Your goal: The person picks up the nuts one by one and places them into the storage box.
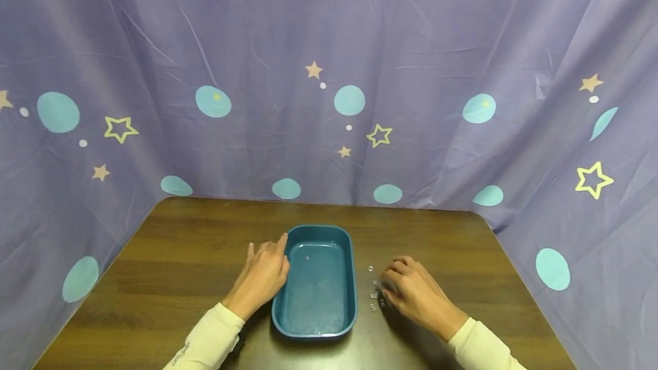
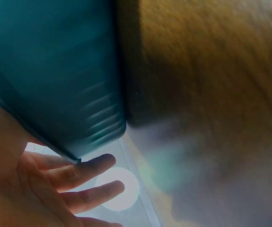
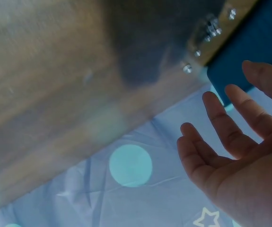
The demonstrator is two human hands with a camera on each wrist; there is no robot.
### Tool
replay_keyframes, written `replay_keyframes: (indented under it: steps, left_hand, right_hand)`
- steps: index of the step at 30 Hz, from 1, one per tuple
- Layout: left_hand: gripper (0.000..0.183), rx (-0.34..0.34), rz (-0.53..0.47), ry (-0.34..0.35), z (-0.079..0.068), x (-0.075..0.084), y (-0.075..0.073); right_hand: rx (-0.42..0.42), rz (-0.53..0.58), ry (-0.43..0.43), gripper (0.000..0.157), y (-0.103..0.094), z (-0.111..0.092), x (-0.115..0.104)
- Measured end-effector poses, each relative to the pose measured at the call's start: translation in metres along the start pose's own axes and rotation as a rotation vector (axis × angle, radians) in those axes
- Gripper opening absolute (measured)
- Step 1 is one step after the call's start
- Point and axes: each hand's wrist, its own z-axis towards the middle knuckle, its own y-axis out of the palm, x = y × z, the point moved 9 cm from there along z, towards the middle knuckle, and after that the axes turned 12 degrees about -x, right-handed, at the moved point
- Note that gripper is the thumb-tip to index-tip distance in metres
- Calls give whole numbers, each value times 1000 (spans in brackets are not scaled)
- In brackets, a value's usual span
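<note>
A blue-green rectangular tray (image 1: 315, 333) sits on the wooden table. My left hand (image 1: 262, 274) rests along its left rim, and in the left wrist view its fingers (image 2: 86, 196) extend past the outer wall. To the right of the tray lie several small shiny metal nuts (image 1: 372, 296), loosely scattered; one nut (image 1: 307, 258) is inside the tray. Just right of the scattered nuts hovers my right hand (image 1: 415, 293). The right wrist view shows its fingers (image 3: 223, 125) loosely bent and spread, with nothing between them and the thumb.
The dark wooden table (image 1: 200, 244) has rounded back corners. A purple curtain (image 1: 288, 147) with stars and blue spots surrounds it at the back and both sides. A small dark object (image 1: 237, 346) shows beside the left sleeve.
</note>
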Motion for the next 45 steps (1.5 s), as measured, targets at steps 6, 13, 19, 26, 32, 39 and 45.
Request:
replay_keyframes:
  steps: [6, 13, 19, 26, 32, 39, 45]
  left_hand:
    - [55, -18, -7, -13, 1, -3, 2]
    - [54, -25, -24, -11, 2, -2, 2]
    - [54, -22, -34, -8, 2, -1, 0]
    - [54, -31, -41, -18, 2, -2, 0]
    - [53, -35, -39, -23, 1, -1, 1]
    - [53, -31, -51, -23, 1, -1, 1]
    - [54, -23, -49, -21, 0, -2, 1]
  right_hand:
    - [-24, 1, 0, 26, 15, -8, -5]
    - [-16, -4, -4, 26, 26, -19, -11]
    - [11, -23, 16, 26, 25, -22, -9]
    - [12, -49, 19, 24, 29, -19, -10]
    - [8, -52, 15, 21, 31, -18, -12]
    - [17, -62, -10, 17, 32, -18, -13]
    - [50, -60, -28, 20, 31, -19, -13]
